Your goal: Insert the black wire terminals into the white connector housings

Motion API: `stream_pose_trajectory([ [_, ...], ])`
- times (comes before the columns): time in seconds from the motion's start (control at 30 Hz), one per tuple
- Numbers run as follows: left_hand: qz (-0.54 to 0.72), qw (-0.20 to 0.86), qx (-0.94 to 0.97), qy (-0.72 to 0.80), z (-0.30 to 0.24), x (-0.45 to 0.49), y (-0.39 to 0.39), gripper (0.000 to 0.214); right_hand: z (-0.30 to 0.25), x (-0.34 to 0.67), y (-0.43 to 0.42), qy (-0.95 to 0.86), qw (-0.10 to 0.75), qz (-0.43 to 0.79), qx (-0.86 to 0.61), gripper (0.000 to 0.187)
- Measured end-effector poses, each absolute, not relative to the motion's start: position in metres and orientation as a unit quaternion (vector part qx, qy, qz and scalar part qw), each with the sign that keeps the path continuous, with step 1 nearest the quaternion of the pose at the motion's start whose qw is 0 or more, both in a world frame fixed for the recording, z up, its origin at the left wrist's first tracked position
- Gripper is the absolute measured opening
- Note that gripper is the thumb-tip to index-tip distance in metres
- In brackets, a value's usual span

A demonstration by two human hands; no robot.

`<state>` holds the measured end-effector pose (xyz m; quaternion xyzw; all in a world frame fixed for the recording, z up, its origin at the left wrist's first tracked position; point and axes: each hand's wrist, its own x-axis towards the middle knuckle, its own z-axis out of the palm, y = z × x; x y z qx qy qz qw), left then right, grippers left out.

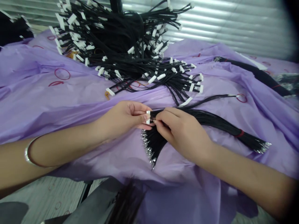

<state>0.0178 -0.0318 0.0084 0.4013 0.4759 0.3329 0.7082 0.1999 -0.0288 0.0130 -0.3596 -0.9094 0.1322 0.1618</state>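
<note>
My left hand (137, 116) pinches a small white connector housing (148, 117) between thumb and fingers. Close against it, my right hand (178, 127) has its thumb and forefinger pressed together on a thin black wire at the housing's right side; the wire's tip is hidden. Under my right hand lies a fanned bundle of black wires (158, 141) with silvery metal terminals at the left end. The bundle runs out to the right, where a red rubber band (239, 133) ties it near more terminals (263, 147).
Behind my hands a large heap of black cables (116, 34) with white connectors spreads over the purple cloth (86, 90). Loose red rubber bands (62, 74) lie at the left. Another dark wire bundle (259, 74) rests at the right, below the window blinds (221, 25).
</note>
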Motion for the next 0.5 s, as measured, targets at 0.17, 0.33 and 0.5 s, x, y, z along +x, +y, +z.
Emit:
stream_pose_trajectory([
  [0.17, 0.329, 0.710, 0.402, 0.476, 0.010, 0.018, -0.032, 0.006, 0.010, 0.204, -0.025, -0.929, 0.182, 0.055, -0.317, 0.019],
  [0.33, 0.334, 0.712, 0.390, 0.479, 0.010, 0.019, -0.032, 0.008, 0.004, 0.204, -0.019, -0.942, 0.193, 0.039, -0.273, 0.021],
  [0.5, 0.339, 0.719, 0.381, 0.472, 0.011, 0.019, -0.033, 0.007, 0.014, 0.204, -0.019, -0.947, 0.191, -0.011, -0.259, 0.023],
])
